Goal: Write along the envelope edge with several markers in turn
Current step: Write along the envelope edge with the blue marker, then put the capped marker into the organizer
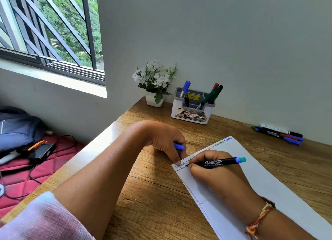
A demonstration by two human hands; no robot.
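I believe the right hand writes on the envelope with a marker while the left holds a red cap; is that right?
No: in the head view the left hand holds a blue cap, not red; the right hand writes on the envelope with a marker.

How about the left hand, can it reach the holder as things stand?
Probably yes: bare desk lies between left hand and holder, though it grips a cap and presses the envelope.

Your right hand (215, 175) holds a black felt marker (221, 162) to the white paper envelope (269, 186); your left hand (165, 137) grips a blue cap (179, 146).
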